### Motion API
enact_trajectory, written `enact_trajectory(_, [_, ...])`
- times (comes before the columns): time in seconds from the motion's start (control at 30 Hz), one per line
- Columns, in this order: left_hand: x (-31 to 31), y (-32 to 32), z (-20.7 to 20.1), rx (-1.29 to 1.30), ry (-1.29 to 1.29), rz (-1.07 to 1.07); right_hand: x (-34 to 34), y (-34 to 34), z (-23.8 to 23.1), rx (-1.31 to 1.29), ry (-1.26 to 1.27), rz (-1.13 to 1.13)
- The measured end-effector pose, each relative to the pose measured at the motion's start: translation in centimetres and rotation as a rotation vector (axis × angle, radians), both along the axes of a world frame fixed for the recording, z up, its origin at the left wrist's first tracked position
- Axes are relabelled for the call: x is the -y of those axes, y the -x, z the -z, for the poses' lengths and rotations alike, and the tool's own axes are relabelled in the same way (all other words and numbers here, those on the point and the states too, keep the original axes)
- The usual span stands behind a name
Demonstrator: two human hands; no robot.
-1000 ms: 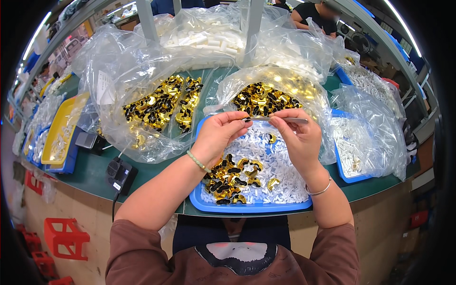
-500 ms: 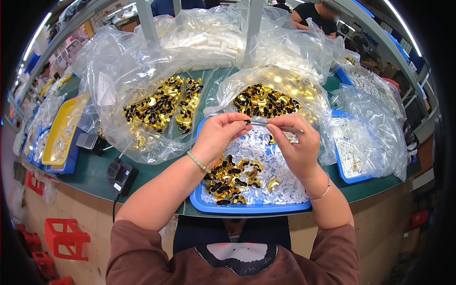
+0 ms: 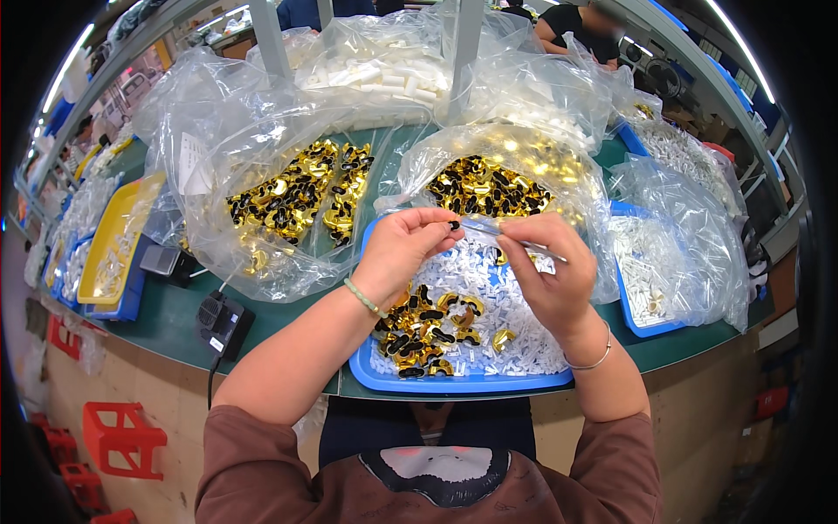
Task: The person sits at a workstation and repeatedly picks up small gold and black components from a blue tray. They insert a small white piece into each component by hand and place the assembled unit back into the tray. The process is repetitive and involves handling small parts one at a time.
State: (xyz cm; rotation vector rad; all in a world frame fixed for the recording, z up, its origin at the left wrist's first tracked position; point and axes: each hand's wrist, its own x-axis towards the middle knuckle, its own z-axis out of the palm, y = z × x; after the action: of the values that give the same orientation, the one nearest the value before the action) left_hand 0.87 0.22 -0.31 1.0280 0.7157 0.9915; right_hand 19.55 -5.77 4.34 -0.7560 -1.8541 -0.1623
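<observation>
My left hand [image 3: 400, 247] pinches a small black-and-gold part [image 3: 454, 225] between thumb and fingertips; most of the part is hidden by the fingers. My right hand [image 3: 559, 266] is closed around metal tweezers [image 3: 543, 251], whose tips point left, close by that part. Whether the tips touch it I cannot tell. Both hands hover over the far side of a blue tray [image 3: 463, 384]. Small white plastic pieces [image 3: 524, 336] cover much of the tray, and a heap of shiny gold-and-black curved parts [image 3: 419, 336] lies at its left.
Clear bags [image 3: 196, 231] of gold-and-black parts [image 3: 489, 183] lie open beyond the tray. A black box-shaped device [image 3: 221, 323] with a cable sits at left. Yellow [image 3: 109, 262] and blue trays [image 3: 650, 330] flank the green table [image 3: 690, 349]. A person [image 3: 572, 31] is at the far right.
My right hand and the tweezers have shifted slightly right, away from the left fingertips. The left hand stays in place with its part.
</observation>
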Motion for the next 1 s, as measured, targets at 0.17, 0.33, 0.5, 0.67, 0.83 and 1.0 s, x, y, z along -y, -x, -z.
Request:
enact_trajectory(0.17, [0.1,-0.1,-0.1,0.019,0.014,-0.003,0.0,-0.3,-0.3,-0.035,-0.024,0.008])
enact_trajectory(0.33, [0.1,0.1,0.0,0.002,-0.032,0.028,-0.3,-0.5,0.2,-0.076,-0.009,-0.009])
enact_trajectory(0.5, [-0.3,0.1,0.6,-0.091,-0.048,0.042,0.0,-0.3,0.2,-0.181,0.065,0.04])
enact_trajectory(0.67, [0.2,0.0,0.1,-0.035,-0.063,0.119,-0.2,-1.0,0.3,0.034,0.281,0.0])
enact_trajectory(0.83, [0.2,0.3,0.3,0.059,-0.091,0.262,0.1,0.7,0.1,0.173,0.466,-0.064])
enact_trajectory(1.0, [0.5,0.3,-0.1,0.087,-0.069,0.309,-1.0,-0.4,1.3,0.223,0.331,-0.055])
